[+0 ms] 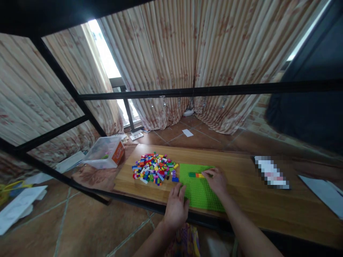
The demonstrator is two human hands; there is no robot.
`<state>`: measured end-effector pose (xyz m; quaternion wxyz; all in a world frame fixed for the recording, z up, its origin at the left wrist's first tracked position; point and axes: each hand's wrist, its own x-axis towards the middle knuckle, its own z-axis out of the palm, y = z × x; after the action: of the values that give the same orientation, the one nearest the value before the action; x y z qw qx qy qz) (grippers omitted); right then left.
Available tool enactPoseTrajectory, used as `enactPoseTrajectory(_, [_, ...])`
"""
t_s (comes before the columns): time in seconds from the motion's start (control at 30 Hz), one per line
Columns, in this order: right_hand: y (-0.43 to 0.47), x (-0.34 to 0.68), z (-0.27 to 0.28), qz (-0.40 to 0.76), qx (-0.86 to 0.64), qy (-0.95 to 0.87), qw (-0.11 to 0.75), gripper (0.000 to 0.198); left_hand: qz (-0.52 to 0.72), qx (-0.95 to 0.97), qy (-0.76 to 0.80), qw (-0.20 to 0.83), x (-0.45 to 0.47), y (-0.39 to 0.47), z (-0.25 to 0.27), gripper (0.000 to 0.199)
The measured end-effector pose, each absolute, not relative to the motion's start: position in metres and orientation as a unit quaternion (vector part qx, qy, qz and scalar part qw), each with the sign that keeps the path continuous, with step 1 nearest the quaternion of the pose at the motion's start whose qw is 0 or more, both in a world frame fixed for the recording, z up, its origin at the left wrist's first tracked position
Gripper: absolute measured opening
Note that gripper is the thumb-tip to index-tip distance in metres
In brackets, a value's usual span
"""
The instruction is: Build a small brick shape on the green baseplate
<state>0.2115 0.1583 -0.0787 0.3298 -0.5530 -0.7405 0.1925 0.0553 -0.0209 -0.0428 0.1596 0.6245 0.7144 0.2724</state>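
Observation:
A bright green studded baseplate (199, 198) lies on the low wooden table. A short row of toy bricks (195, 175), green, orange and yellow, runs across its upper half. My right hand (215, 182) is over the plate, thumb and fingers closed at the yellow brick that ends the row on the right; the fingers partly hide it. My left hand (177, 205) rests at the plate's lower left edge, fingers stretched out and apart, holding nothing. Just beyond its fingertips are a blue brick (175, 179) and a purple brick (174, 173).
A heap of mixed toy bricks (154, 169) spreads left of the plate. A clear plastic box (100, 153) with an orange label stands past the table's left end. On the right lies a blurred-out flat object (271, 172), with white paper (321, 192) beyond. A black metal bar (171, 93) crosses ahead.

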Motion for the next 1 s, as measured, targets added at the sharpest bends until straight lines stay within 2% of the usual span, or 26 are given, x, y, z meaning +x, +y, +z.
enactPoseTrajectory(0.23, [0.166, 0.216, -0.091, 0.202, -0.549, -0.743, 0.324, 0.032, 0.301, 0.615, 0.710, 0.163, 0.043, -0.024, -0.045, 0.054])
enactPoseTrajectory(0.4, [0.167, 0.218, -0.095, 0.196, -0.556, -0.747, 0.308, 0.036, 0.346, 0.595, 0.714, 0.124, 0.019, -0.025, -0.039, 0.049])
enactPoseTrajectory(0.63, [0.164, 0.219, -0.097, 0.175, -0.538, -0.756, 0.330, 0.046, 0.377, 0.555, 0.738, 0.068, -0.005, -0.025, -0.029, 0.044])
enactPoseTrajectory(0.87, [0.159, 0.222, -0.098, 0.144, -0.506, -0.766, 0.371, 0.048, 0.364, 0.560, 0.744, 0.021, -0.019, -0.024, -0.031, 0.040])
enactPoseTrajectory(1.0, [0.155, 0.222, -0.093, 0.150, -0.498, -0.758, 0.394, 0.048, 0.301, 0.584, 0.753, -0.018, -0.028, 0.012, -0.015, 0.037])
